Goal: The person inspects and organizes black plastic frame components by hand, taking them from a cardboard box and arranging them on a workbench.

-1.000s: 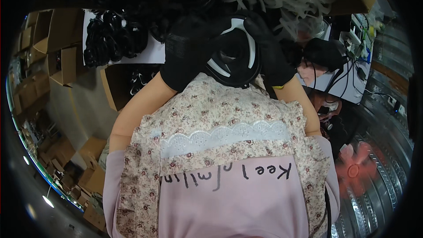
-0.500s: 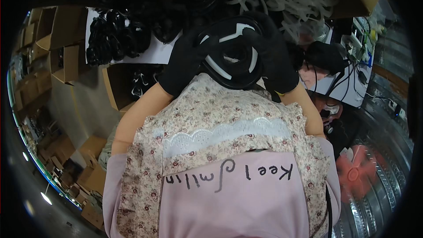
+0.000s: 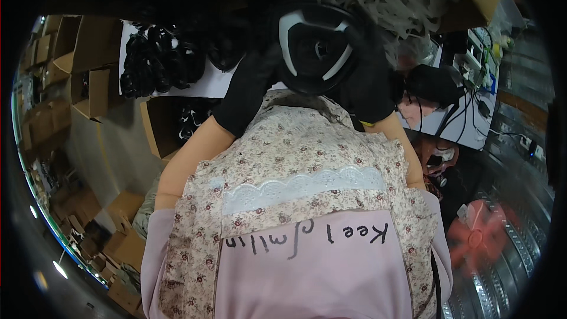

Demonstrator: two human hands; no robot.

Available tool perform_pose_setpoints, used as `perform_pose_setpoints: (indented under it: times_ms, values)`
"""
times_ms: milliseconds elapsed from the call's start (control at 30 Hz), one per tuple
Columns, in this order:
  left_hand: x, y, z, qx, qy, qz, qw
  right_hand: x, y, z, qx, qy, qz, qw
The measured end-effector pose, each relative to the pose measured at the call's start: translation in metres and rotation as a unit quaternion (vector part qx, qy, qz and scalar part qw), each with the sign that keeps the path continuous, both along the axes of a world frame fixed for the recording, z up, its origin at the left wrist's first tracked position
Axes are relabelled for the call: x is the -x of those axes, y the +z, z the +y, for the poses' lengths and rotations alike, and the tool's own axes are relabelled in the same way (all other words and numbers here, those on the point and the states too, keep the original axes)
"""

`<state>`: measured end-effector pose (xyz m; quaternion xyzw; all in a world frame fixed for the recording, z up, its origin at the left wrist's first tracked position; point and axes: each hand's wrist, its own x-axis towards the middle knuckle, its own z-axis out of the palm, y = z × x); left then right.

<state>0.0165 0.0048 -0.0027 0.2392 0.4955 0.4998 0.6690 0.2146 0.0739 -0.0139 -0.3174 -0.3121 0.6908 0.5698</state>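
Floor (image 3: 121,147) opens beyond the table's (image 3: 220,84) left edge; left hand (image 3: 253,85) and right hand (image 3: 372,77) grip a round black piece (image 3: 313,47).

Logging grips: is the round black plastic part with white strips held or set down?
Held: the black-gloved left hand and black-gloved right hand hold the round black plastic part from opposite sides.

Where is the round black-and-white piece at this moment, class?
In the head view, the round piece is at upper centre, held between the gloved left hand and right hand, above the flowered apron.
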Motion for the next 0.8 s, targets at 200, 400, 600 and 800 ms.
perform_pose_setpoints:
  times_ms: [200, 400, 600, 800]
  values:
    - [0.024, 0.039, 0.013, -0.090, -0.151, 0.304, 0.936, -0.004, 0.020, -0.002, -0.180, 0.062, -0.362, 0.912]
    - [0.021, 0.029, 0.009, -0.227, -0.201, 0.373, 0.877, 0.000, 0.041, 0.013, -0.202, 0.304, -0.303, 0.881]
    - [0.025, -0.001, -0.004, -0.134, -0.201, 0.273, 0.931, -0.009, 0.024, 0.012, -0.160, 0.325, -0.407, 0.838]
    - [0.017, -0.014, -0.005, -0.112, -0.148, 0.213, 0.959, -0.006, 0.012, 0.008, -0.178, 0.263, -0.398, 0.861]
